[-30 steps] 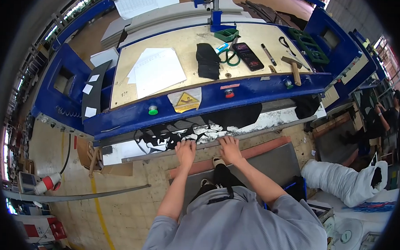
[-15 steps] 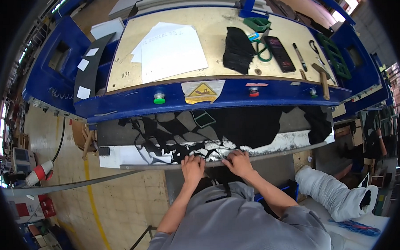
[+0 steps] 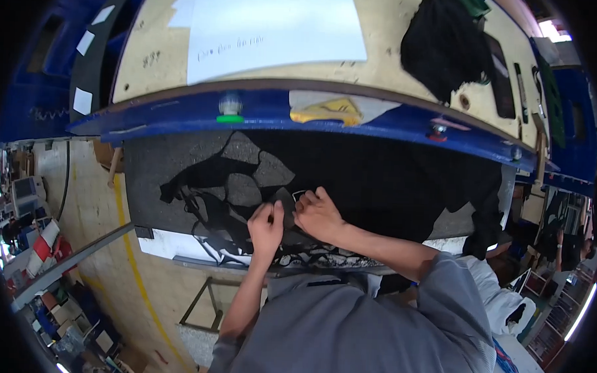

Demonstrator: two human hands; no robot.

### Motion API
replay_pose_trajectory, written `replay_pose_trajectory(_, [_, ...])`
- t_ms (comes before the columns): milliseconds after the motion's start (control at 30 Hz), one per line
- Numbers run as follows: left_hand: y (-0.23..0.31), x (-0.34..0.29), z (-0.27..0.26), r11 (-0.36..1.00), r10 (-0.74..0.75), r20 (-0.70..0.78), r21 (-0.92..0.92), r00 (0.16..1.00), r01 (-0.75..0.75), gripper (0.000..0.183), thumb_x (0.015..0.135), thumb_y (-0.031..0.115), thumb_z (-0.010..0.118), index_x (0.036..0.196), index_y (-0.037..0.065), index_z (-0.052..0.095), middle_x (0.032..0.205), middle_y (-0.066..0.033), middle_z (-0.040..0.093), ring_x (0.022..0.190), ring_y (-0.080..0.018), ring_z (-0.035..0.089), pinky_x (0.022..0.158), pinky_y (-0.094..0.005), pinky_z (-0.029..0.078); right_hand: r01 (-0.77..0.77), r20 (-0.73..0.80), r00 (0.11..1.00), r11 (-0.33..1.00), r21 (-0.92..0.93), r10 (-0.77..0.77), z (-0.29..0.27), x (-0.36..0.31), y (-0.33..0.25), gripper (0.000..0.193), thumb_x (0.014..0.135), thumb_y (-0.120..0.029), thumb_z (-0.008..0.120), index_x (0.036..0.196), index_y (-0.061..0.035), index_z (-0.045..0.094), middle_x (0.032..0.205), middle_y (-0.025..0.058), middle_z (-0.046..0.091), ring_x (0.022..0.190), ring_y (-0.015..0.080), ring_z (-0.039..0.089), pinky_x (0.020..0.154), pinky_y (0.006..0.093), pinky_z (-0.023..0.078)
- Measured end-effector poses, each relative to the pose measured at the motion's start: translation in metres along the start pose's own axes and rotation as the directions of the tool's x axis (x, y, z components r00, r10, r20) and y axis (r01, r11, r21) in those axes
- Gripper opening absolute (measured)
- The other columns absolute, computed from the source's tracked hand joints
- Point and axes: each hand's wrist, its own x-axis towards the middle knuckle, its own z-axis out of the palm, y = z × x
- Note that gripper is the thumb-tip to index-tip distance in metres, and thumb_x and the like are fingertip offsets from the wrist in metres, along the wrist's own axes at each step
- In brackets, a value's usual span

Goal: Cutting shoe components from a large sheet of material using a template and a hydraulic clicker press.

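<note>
A black sheet of leather-like material [image 3: 371, 179] lies across the grey bed under the blue press beam, its left part cut into thin webs around openings. My right hand [image 3: 320, 215] is curled over the sheet. Its fingers are closed at the pale edge of a small cutting die [image 3: 297, 195], most of which the hand hides. Close beside it, my left hand [image 3: 266, 226] is closed in a pinch over the cut webs. What lies between its fingers is too small to make out.
Above the bed runs the blue press beam [image 3: 176, 110] with a green button [image 3: 230, 118] and a red one [image 3: 438, 134]. White paper [image 3: 271, 34], a black piece [image 3: 441, 47] and a phone [image 3: 499, 78] lie on top. A metal bar [image 3: 79, 261] extends at the left.
Both hands have moved from the bed's near edge farther in over the black sheet, and their fingers have closed. The view has tilted and come closer to the bed.
</note>
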Motion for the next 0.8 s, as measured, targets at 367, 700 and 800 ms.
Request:
replay_pose_trajectory(367, [-0.004, -0.004, 0.015, 0.999, -0.039, 0.073, -0.034, 0.997, 0.041, 0.019, 0.098, 0.012, 0.061, 0.086, -0.002, 0.065, 0.071, -0.0118, 0.059, 0.06, -0.0203, 0.052, 0.058, -0.0325, 0.044, -0.108, -0.297, 0.879, 0.761, 0.64, 0.373, -0.031, -0.036, 0.022, 0.019, 0.09, -0.018, 0.065, 0.078, -0.0033, 0.06, 0.082, 0.0135, 0.06, 0.081, 0.0346, 0.06, 0.074, 0.043, 0.044])
replay_pose_trajectory(700, [0.008, -0.004, 0.044, 0.761, 0.297, 0.249, 0.521, 0.922, -0.386, 0.038, 0.081, 0.027, 0.077, 0.111, 0.008, 0.064, 0.103, -0.0072, 0.062, 0.101, -0.0291, 0.054, 0.084, -0.0425, 0.04, -0.591, -0.291, 0.673, 0.731, 0.341, 0.68, -0.01, -0.129, 0.05, 0.019, 0.094, -0.019, 0.064, 0.086, -0.0016, 0.063, 0.086, 0.009, 0.062, 0.08, 0.0235, 0.059, 0.074, 0.0395, 0.043])
replay_pose_trajectory(800, [0.009, -0.002, 0.043, 0.727, 0.336, 0.309, 0.516, 0.89, -0.454, 0.034, 0.081, 0.028, 0.075, 0.107, 0.009, 0.065, 0.105, -0.0083, 0.06, 0.1, -0.03, 0.054, 0.084, -0.0436, 0.04, -0.554, -0.306, 0.714, 0.775, 0.303, 0.63, 0.007, -0.148, 0.04, 0.024, 0.089, -0.017, 0.067, 0.104, 0.0014, 0.067, 0.109, 0.0143, 0.062, 0.103, 0.0317, 0.058, 0.087, 0.0434, 0.043])
